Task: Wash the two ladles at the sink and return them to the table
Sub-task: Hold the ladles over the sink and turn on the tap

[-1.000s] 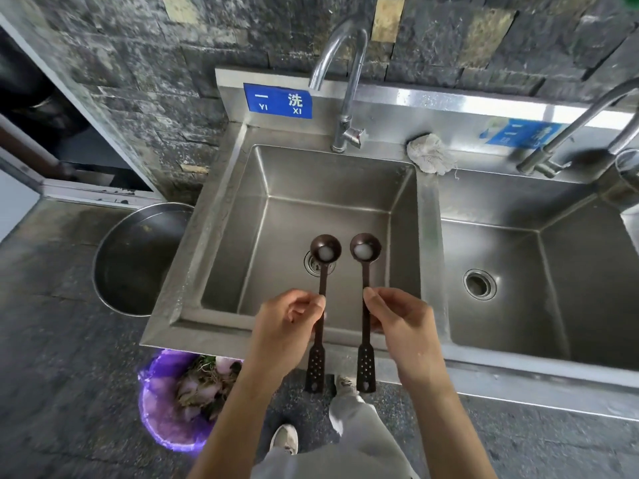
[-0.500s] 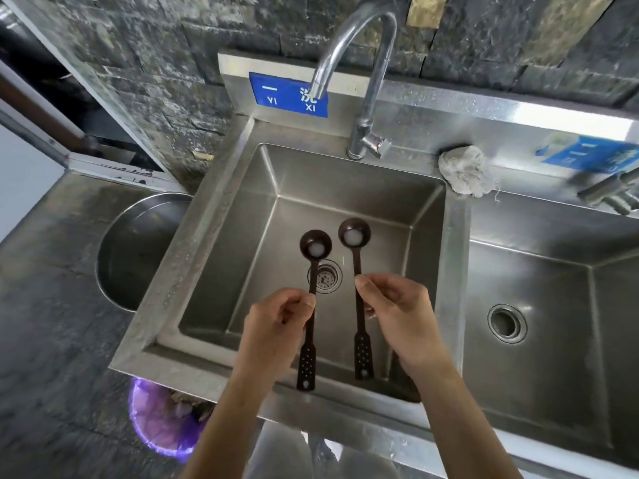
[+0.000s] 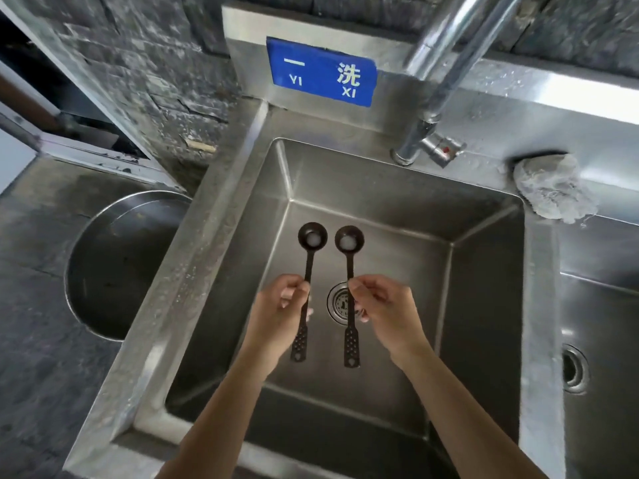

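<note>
Hands and ladles now sit fully above the left basin (image 3: 397, 188), whereas a second ago you held them over its front rim with the handle tips past the edge; the view has also closed in on the sink. From left to right: a round metal pot (image 3: 114, 264) stands on the floor beside the sink; your left hand (image 3: 276, 319) pinches the left ladle (image 3: 304, 292) at mid-handle between thumb and curled fingers; your right hand (image 3: 383, 312) pinches the right ladle (image 3: 350, 299) the same way. Both ladles are held roughly level and parallel, close together but apart, bowls pointing toward the back wall and each holding a small pale patch whose nature you cannot make out. The drain (image 3: 340, 302) lies under the right ladle, partly covered by your right fingers. The blue sign (image 3: 321, 72) is on the backsplash. The faucet (image 3: 435, 98) is cut off at the top, so its spout is unseen. A crumpled cloth (image 3: 549, 188) rests on the ledge. The right basin (image 3: 601, 305) is cropped at the frame edge.
</note>
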Motion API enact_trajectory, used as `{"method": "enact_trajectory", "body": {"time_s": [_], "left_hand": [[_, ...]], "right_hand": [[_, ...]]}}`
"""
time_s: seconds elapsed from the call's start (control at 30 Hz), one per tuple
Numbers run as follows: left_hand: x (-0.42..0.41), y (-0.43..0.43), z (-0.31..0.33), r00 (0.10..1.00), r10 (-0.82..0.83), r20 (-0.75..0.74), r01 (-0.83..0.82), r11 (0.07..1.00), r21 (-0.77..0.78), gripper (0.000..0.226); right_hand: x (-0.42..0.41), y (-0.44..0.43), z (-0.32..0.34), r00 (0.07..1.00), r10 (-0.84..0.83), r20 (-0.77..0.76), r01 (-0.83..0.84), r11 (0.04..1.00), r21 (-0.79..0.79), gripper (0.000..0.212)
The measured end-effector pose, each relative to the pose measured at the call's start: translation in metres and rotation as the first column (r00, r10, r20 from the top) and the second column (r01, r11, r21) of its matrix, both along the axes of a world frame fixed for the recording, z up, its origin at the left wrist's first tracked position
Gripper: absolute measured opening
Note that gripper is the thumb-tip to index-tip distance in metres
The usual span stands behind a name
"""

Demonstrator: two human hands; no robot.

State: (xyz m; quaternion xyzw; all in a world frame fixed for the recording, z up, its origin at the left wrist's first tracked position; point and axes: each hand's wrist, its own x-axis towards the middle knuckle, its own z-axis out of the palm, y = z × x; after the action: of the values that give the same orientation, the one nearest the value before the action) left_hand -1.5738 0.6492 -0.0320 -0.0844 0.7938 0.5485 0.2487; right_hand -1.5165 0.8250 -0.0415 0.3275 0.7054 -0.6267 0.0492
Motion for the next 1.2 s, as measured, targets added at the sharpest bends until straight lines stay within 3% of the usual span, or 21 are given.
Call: {"method": "enact_trajectory", "body": {"time_s": [0.3,0.57,0.67,0.8,1.2], "left_hand": [[-0.083,0.002,-0.134,0.982,0.144,0.120,-0.142,0.990,-0.026,0.012],[-0.131,0.021,-0.216,0.988,0.149,-0.037,-0.154,0.960,-0.235,0.015],[-0.140,0.029,-0.233,0.982,0.156,-0.110,-0.184,0.927,-0.326,0.012],[-0.154,0.040,-0.245,0.964,0.186,-0.192,-0.237,0.927,-0.290,0.007],[-0.169,0.061,-0.262,0.935,0.173,-0.309,-0.293,0.869,-0.399,0.021]], "right_hand": [[-0.083,-0.013,-0.122,0.986,-0.131,0.099,0.138,0.988,-0.067,0.012],[-0.139,-0.009,-0.207,0.986,-0.128,0.103,0.134,0.989,-0.055,0.010],[-0.155,-0.008,-0.228,0.990,-0.101,0.098,0.103,0.994,-0.023,0.011],[-0.172,-0.006,-0.244,0.993,-0.049,0.110,0.052,0.998,-0.025,0.012],[-0.194,0.007,-0.261,0.978,-0.072,0.194,0.052,0.993,0.104,0.011]]}}
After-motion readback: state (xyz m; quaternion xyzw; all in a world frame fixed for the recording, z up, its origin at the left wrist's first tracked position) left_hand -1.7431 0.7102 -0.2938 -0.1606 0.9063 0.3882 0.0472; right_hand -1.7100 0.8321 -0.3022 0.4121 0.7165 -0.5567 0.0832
